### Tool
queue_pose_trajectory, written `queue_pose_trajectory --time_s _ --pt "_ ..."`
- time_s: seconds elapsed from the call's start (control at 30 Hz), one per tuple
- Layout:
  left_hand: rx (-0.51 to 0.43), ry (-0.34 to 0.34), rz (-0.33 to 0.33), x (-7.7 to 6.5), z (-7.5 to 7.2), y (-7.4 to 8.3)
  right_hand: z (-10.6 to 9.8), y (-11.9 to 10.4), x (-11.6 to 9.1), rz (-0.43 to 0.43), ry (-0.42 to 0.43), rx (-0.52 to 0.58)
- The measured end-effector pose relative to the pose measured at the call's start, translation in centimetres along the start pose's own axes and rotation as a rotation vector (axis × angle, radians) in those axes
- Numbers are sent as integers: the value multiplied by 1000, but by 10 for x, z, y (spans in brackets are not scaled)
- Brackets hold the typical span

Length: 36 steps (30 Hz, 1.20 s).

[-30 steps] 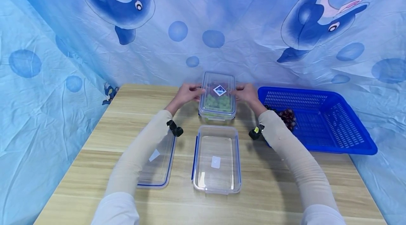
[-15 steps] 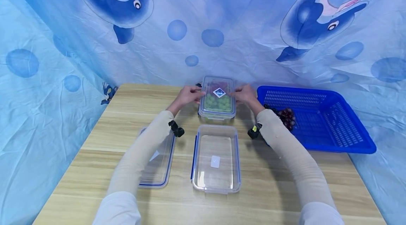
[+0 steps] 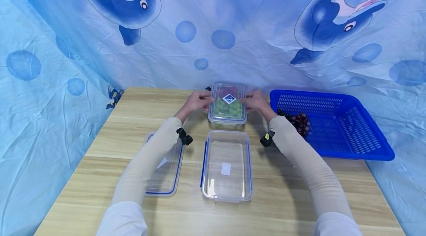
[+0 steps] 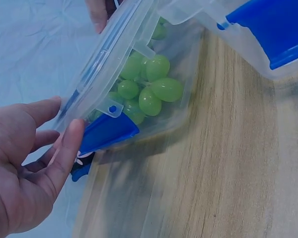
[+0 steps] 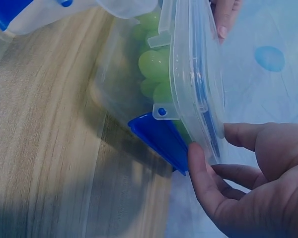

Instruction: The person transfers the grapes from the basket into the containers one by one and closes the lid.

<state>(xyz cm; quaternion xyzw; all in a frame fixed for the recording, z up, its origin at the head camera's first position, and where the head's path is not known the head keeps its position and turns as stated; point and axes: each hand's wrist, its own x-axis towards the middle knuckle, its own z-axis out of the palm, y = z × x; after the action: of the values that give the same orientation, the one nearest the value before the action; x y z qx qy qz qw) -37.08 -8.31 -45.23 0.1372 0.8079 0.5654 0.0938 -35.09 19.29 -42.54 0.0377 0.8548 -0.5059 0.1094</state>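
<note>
A clear plastic lid (image 3: 227, 99) with a blue seal and diamond label lies over a food container (image 4: 181, 111) at the table's back. Inside the container are green grapes (image 4: 166, 90); something reddish shows dimly through the lid's far half. My left hand (image 3: 197, 101) pinches the lid's left edge, thumb on top and fingers beneath by the rim. On the opposite edge my right hand (image 3: 256, 101) pinches in the same way. The side latches, such as the blue latch (image 5: 159, 141), stand out unfastened from the container. Whether the lid is fully seated I cannot tell.
Nearer me stands an open clear container (image 3: 227, 154) with a white label. A second lid (image 3: 164, 177) lies left of it, partly under my left forearm. At right, a blue basket (image 3: 356, 125) holds dark red grapes (image 3: 301, 123). A blue dolphin-print curtain (image 3: 206, 43) hangs behind the table.
The lid, held in both hands, has come down slightly toward me and lies flatter over the container. My hands shifted slightly with it; the other things stay put.
</note>
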Motion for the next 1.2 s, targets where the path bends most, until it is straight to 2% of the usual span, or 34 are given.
queue_pose_trajectory --time_s 0.3,0.6,0.73,0.97,1.2 --pt "15 -7 -69 1 1 2 3 -3 -1 27 -18 -15" --pt "25 -8 -95 3 3 3 4 -2 -1 35 -8 -29" --pt "2 -11 -131 3 4 3 4 -2 -2 51 1 -15" --pt "-104 -17 -252 5 2 4 5 -1 -2 125 5 71" --pt "-93 -31 -274 9 3 2 2 0 2 210 -50 158"
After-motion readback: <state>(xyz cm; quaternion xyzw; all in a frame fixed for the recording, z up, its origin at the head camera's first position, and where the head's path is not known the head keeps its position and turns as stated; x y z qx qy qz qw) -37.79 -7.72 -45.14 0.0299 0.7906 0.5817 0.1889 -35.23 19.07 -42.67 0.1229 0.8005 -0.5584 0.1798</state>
